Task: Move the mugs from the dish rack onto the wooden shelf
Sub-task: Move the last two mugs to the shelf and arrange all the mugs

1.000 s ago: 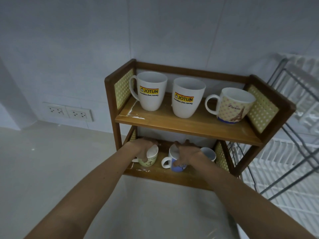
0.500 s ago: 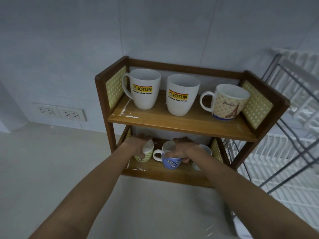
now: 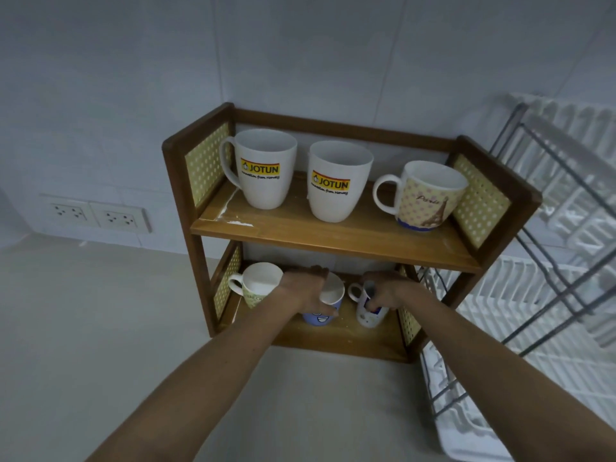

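Observation:
The wooden shelf (image 3: 333, 235) has two tiers. Its top board carries two white JOTUN mugs (image 3: 265, 168) (image 3: 336, 181) and a dotted Paris mug (image 3: 430, 198). On the bottom board a green-patterned mug (image 3: 260, 283) stands free at the left. My left hand (image 3: 305, 290) grips the blue face mug (image 3: 321, 316) in the middle. My right hand (image 3: 391, 293) holds a small white mug (image 3: 366, 315) at the right. Both mugs rest on the bottom board.
The white and grey wire dish rack (image 3: 550, 261) stands directly right of the shelf, its lower tray (image 3: 466, 421) reaching toward me. Two wall sockets (image 3: 96, 215) sit at the left. The pale countertop (image 3: 100, 345) spreads in front and left.
My left hand left the green mug and now grips the blue face mug. My right hand shifted from the blue mug to the small white mug at the right.

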